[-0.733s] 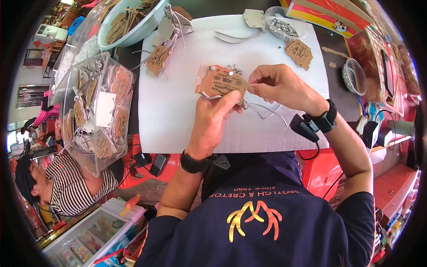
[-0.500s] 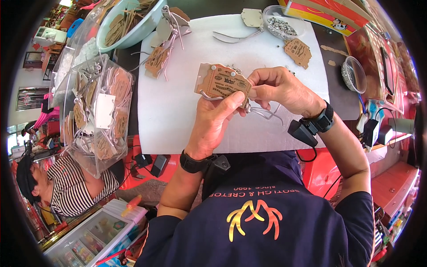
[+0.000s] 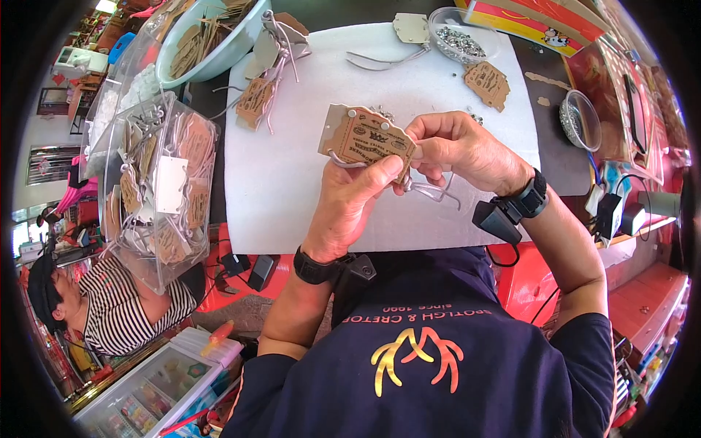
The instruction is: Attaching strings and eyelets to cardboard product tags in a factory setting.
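Observation:
My left hand [image 3: 349, 197] grips a brown hang tag [image 3: 365, 135] with dark print and a wavy edge, its thumb pressed on the front face. A cream tag piece [image 3: 331, 130] shows behind its left side. Round metal studs sit along the tag's upper edge. At the tag's right end, my right hand [image 3: 467, 150] pinches with thumb and forefinger; any small part between them is hidden. A grey cord [image 3: 437, 193] hangs below the tag. Beneath both hands lies a white foam sheet [image 3: 292, 212], with a few metal studs [image 3: 382, 113] just beyond the tag.
Another brown tag [image 3: 486, 85] lies near a clear tub of studs [image 3: 461, 45]. Corded tags [image 3: 255, 101] lie at the far left. A clear bin of tags [image 3: 157, 263] and a pale green basin [image 3: 191, 73] stand left. A second stud tub [image 3: 582, 122] sits right. Someone in stripes [image 3: 135, 299] is at left.
Both hands keep nearly the same place on the hang tag. The tag has turned slightly in my grip, and the cord below it has shifted a little.

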`<state>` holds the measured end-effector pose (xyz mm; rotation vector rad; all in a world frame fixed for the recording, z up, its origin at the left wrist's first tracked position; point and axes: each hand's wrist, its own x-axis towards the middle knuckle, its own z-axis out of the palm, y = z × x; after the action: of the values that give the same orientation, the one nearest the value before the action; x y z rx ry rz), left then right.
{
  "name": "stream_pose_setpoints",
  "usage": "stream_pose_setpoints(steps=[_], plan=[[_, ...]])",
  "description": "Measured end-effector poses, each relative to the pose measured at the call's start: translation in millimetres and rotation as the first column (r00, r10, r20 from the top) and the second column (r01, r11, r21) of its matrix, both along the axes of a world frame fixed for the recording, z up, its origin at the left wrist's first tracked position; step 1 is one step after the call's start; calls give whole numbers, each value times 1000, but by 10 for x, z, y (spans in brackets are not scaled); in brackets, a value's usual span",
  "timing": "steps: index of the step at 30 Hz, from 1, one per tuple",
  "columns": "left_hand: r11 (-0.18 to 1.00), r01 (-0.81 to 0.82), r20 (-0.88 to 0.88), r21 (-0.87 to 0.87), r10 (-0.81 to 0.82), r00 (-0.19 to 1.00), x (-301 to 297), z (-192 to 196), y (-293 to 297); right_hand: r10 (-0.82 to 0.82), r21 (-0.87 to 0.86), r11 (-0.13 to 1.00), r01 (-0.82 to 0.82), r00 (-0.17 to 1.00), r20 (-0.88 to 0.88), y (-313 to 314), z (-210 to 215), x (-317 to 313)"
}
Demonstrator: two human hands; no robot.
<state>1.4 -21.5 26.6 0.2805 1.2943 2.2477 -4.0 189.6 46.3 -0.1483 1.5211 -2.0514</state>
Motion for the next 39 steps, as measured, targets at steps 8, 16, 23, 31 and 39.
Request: stream_pose_setpoints(steps=[8,16,23,31,39], plan=[[997,-39,69,67,35,997,-7,-48,26,-23,-20,1000,23,1000,-18,-5,-35,19],[996,-83,68,42,80,994,8,-53,33,-90,58,994,93,994,-58,-49,-33,58],[990,-138,6,25,138,990,19,-91,63,-136,95,985,145,986,-100,-101,16,113],[983,-184,-60,-9,183,981,38,-97,118,-180,91,977,195,973,-147,-132,-64,155],[978,-205,-74,-23,203,976,57,-91,158,-250,70,960,270,944,-217,-179,-104,220]])
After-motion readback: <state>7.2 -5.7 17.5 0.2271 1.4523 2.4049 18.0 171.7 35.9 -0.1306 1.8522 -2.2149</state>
